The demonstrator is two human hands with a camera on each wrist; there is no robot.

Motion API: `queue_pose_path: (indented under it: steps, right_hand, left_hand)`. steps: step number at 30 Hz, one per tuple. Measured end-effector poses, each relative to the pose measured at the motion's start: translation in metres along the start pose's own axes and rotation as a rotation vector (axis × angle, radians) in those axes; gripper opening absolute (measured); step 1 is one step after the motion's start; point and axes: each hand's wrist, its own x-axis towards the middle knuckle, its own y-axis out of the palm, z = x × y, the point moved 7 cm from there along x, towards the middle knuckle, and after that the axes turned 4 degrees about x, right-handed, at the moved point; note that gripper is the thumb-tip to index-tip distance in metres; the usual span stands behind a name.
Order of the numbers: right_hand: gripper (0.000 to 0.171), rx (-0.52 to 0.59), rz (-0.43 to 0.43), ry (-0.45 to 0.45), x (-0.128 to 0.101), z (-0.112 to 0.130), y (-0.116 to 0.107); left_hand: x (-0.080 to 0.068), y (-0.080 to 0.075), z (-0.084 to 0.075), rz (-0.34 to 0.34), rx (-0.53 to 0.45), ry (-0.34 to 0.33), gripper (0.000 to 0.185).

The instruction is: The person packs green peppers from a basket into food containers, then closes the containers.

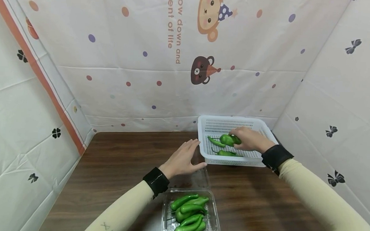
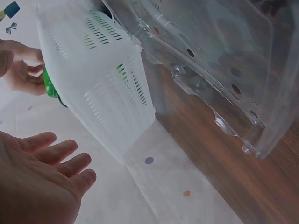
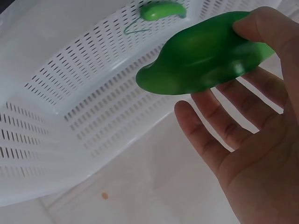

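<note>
My right hand (image 1: pixel 249 138) grips a large, dark green pepper (image 3: pixel 201 56) between thumb and fingers, inside the white slotted basket (image 1: pixel 229 161). Beneath and beside it in the basket lie a slender green chili pepper (image 1: pixel 216 141) and another green pepper (image 1: pixel 226 153) with a thin stem. With fingers extended and nothing held, my left hand (image 1: pixel 181 160) hovers by the basket's left side; its fingertips come right to the rim in the head view. Below that hand is the clear lid (image 1: pixel 197 181) of a hinged plastic box (image 1: pixel 165 216), which holds several green peppers (image 1: pixel 190 212).
The basket stands at the back right of the dark wooden table (image 1: pixel 124 154), close to the patterned cloth wall (image 1: pixel 136 99). A second cloth wall (image 1: pixel 322 100) rises along the right side. The plastic box sits near the front, its lid folded back toward the basket.
</note>
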Motion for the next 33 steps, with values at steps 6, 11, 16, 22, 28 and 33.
queue_pose_path:
  steps: [6, 11, 16, 22, 28, 33]
  right_hand:
    - [0.046, 0.003, -0.025, -0.038, -0.005, 0.015, -0.002]
    - [0.045, -0.006, -0.015, -0.040, -0.008, 0.025, -0.003]
    - [0.049, -0.043, -0.021, -0.058, -0.012, 0.038, -0.003]
    - [0.049, -0.058, -0.044, -0.140, -0.019, 0.058, -0.005]
    - [0.049, -0.087, -0.093, -0.200, -0.024, 0.076, -0.009]
    - [0.049, -0.109, -0.121, -0.258, -0.031, 0.093, -0.010]
  left_hand:
    - [-0.007, -0.002, -0.001, 0.023, -0.001, -0.009, 0.089]
    - [-0.014, -0.004, -0.002, 0.020, -0.032, -0.010, 0.089]
    - [-0.024, -0.005, 0.002, 0.020, -0.051, -0.025, 0.091]
    - [-0.037, -0.008, 0.004, 0.004, -0.061, -0.018, 0.091]
    - [-0.046, -0.016, 0.002, -0.020, -0.090, 0.002, 0.092]
    - [-0.056, -0.022, -0.001, -0.024, -0.107, 0.014, 0.093]
